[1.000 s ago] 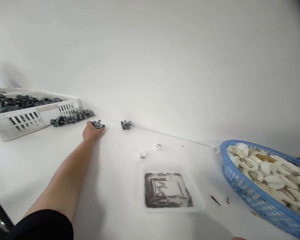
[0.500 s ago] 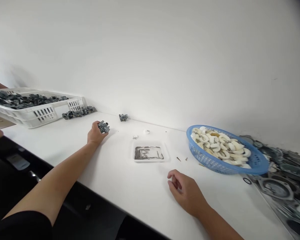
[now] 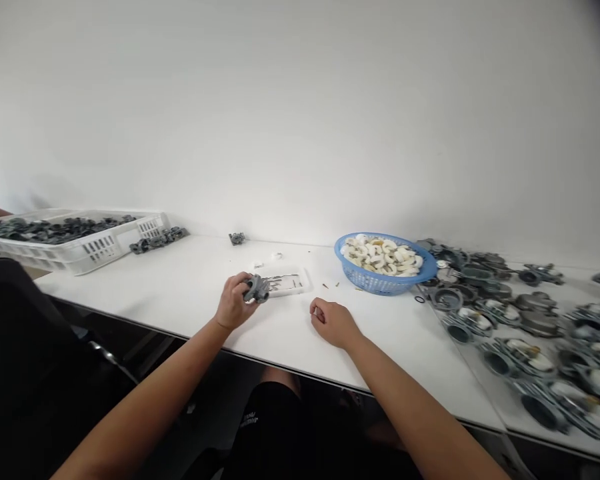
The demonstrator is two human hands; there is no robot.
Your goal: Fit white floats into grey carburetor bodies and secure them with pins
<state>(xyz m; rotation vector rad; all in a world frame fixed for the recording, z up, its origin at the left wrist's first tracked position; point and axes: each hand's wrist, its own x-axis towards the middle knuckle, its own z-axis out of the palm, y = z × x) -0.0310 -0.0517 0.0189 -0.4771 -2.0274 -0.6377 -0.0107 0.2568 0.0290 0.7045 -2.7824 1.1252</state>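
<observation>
while the left hand (image 3: 234, 303) grips one grey part (image 3: 258, 289) by the left end of the tray (image 3: 305, 280), a firm hold round its body seems best imo. right hand (image 3: 333, 322) is curled near the table (image 3: 275, 343), can't tell if it's got anything. i count one tray, one blue basket (image 3: 380, 285), two small white pieces (image 3: 277, 256), one loner casting (image 3: 237, 238) near the wall (image 3: 280, 133)

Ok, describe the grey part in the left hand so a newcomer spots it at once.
On the white table, find the shallow pale tray. Near its left end, the left hand holds the grey part. It is the only grey part in a hand; the others lie on the table or in the white crate.
</observation>
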